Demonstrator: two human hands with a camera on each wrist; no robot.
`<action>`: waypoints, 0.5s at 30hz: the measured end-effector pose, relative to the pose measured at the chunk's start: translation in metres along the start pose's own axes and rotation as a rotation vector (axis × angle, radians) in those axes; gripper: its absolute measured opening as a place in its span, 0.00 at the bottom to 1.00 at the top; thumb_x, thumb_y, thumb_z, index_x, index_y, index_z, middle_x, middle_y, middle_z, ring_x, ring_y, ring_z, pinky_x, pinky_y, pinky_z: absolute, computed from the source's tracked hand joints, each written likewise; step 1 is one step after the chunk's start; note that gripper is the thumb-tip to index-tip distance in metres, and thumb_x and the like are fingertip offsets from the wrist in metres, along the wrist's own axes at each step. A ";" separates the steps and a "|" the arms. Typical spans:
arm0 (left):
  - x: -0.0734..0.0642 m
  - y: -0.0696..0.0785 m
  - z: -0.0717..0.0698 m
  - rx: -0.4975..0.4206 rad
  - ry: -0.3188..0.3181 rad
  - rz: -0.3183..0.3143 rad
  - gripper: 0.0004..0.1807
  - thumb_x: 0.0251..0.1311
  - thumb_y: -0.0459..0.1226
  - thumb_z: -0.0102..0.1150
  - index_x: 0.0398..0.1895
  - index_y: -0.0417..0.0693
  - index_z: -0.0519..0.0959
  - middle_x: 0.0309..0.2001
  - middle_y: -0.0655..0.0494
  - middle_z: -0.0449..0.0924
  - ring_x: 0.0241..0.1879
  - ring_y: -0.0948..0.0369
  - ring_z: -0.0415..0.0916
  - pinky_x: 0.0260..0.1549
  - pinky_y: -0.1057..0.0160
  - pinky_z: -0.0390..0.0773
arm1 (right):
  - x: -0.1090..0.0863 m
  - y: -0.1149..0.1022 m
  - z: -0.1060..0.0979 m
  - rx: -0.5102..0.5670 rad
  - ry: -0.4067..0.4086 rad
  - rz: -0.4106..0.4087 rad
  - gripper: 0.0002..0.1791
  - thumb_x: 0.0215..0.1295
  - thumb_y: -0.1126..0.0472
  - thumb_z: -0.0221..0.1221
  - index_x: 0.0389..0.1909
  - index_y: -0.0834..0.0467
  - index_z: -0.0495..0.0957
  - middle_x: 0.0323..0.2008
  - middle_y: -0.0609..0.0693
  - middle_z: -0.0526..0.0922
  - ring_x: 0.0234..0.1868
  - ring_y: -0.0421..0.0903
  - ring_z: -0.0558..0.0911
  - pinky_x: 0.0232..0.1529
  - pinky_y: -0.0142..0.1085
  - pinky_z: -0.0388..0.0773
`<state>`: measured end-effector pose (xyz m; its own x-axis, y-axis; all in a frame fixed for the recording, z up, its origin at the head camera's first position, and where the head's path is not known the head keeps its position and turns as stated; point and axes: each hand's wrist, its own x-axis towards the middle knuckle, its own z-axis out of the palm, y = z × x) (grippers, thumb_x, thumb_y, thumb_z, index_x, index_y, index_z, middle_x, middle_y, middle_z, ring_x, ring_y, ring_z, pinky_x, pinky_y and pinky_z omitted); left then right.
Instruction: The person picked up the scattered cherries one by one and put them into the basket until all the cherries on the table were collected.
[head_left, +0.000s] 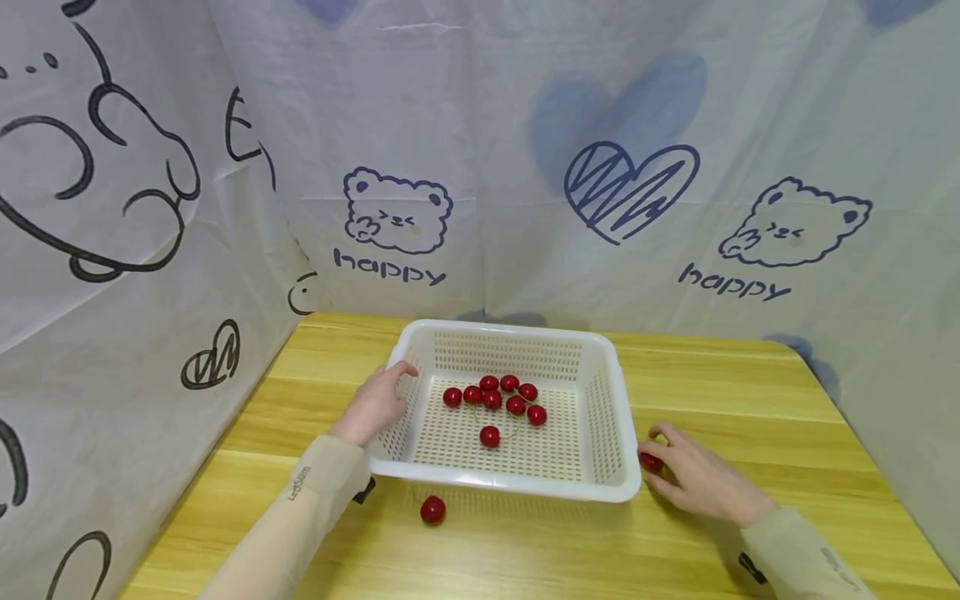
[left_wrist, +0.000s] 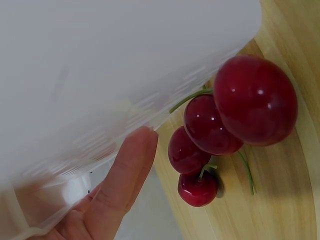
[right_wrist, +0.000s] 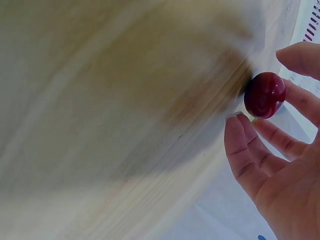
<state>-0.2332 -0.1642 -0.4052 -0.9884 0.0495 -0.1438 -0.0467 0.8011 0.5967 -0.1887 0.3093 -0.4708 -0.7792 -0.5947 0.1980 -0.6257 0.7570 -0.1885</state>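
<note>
A white perforated basket (head_left: 607, 417) stands on the wooden table with several red cherries (head_left: 490, 437) in it. My left hand (head_left: 375, 404) holds its left rim, index finger over the edge. In the left wrist view, straight fingers (left_wrist: 125, 175) lie along the basket's outer wall (left_wrist: 110, 75). Several cherries (left_wrist: 255, 100), some with green stems, lie on the wood there. Just right of the basket, my right hand (head_left: 697, 475) has its loosely bent fingers around one cherry (right_wrist: 265, 95). In the right wrist view, a gap shows between thumb and cherry.
One cherry (head_left: 432, 510) lies on the wooden table (head_left: 420, 558) in front of the basket. White cloth with drawn bears and hearts hangs behind the table (head_left: 480, 167) and along its left side (head_left: 97, 333).
</note>
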 end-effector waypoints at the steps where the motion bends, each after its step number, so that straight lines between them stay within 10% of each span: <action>1: 0.000 0.000 0.000 -0.001 0.001 0.001 0.31 0.57 0.22 0.51 0.65 0.49 0.71 0.66 0.33 0.66 0.40 0.51 0.75 0.23 0.67 0.79 | 0.000 0.000 0.000 0.013 -0.004 0.000 0.14 0.62 0.59 0.68 0.48 0.52 0.83 0.46 0.47 0.74 0.34 0.34 0.71 0.31 0.27 0.72; 15: 0.000 0.000 0.000 0.007 -0.002 0.000 0.31 0.57 0.22 0.52 0.65 0.49 0.71 0.65 0.34 0.67 0.42 0.50 0.76 0.24 0.66 0.81 | 0.001 -0.001 0.001 0.054 -0.020 0.050 0.11 0.62 0.62 0.66 0.45 0.53 0.82 0.45 0.47 0.74 0.36 0.33 0.74 0.34 0.28 0.78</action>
<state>-0.2337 -0.1640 -0.4051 -0.9880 0.0507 -0.1457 -0.0458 0.8054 0.5910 -0.1893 0.3077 -0.4717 -0.8096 -0.5625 0.1675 -0.5868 0.7703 -0.2496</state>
